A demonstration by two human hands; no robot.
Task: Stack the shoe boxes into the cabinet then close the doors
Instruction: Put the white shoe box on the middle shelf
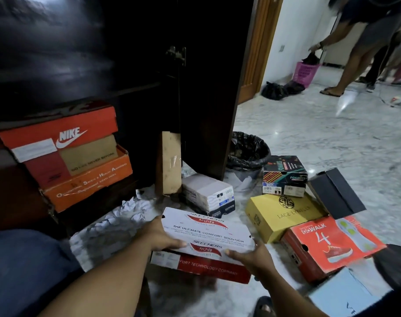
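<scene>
White-lidded Skechers box (206,234) is near me, low by the marble floor. My left hand (159,234) and right hand (252,255) grip its two ends, so I am picking it up. Next it should go far left into the dark cabinet (144,99), where a Nike box (57,136) lies on an orange box (87,181).

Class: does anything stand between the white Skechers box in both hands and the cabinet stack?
Nothing upright does. Only crumpled white paper lies on the floor between the white Skechers shoe box and the dark wooden cabinet; the tall cardboard slab stands right of that path.
</scene>
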